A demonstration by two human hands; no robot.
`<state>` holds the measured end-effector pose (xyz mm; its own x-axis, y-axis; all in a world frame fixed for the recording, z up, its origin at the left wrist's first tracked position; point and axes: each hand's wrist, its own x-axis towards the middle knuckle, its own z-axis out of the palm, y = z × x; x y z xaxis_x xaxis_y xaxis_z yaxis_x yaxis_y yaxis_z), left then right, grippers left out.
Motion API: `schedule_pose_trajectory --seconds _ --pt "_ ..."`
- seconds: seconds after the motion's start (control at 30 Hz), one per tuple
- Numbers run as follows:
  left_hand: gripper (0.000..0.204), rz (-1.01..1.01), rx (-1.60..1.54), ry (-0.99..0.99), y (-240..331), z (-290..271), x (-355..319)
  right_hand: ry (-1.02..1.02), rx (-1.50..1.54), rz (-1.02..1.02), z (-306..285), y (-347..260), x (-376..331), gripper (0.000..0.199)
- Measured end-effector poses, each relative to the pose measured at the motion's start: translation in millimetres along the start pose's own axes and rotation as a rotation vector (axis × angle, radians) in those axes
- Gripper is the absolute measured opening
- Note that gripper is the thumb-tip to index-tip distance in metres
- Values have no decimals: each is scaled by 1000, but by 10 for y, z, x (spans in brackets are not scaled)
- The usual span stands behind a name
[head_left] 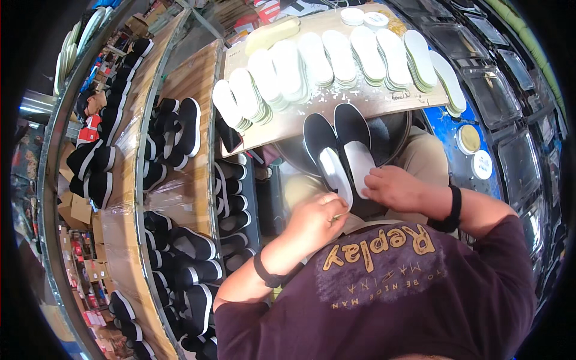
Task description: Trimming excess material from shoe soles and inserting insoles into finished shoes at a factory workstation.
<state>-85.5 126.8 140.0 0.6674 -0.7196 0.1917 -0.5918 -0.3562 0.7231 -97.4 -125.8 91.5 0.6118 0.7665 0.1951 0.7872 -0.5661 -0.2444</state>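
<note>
Just beyond left hand [318,218] and right hand [391,187], toes pointing away: two black shoes [353,124]; pinching right white insole [359,163] near heel, right-handed; left-handed, at heel of left white insole [332,169], cannot tell whether gripping.

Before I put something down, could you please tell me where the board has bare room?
The work board is bare front left, between the insole stacks, its front edge and the black slip-on shoes. A smaller patch borders the pale yellow pad at back left. The middle is crowded: insoles, white scraps.
</note>
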Motion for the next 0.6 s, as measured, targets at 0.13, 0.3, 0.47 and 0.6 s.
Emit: schedule_pose_trajectory --seconds 0.13,0.3,0.47,0.6 --pt "10 69 398 -17 -58 132 13 14 -98 11 258 175 -12 16" --pt "12 50 581 -32 -211 300 84 43 -140 131 607 469 134 11" --pt "6 -42 634 -96 -181 354 257 -105 -16 397 873 736 298 14" --pt "8 118 577 33 -107 463 246 -560 29 405 756 757 400 22"
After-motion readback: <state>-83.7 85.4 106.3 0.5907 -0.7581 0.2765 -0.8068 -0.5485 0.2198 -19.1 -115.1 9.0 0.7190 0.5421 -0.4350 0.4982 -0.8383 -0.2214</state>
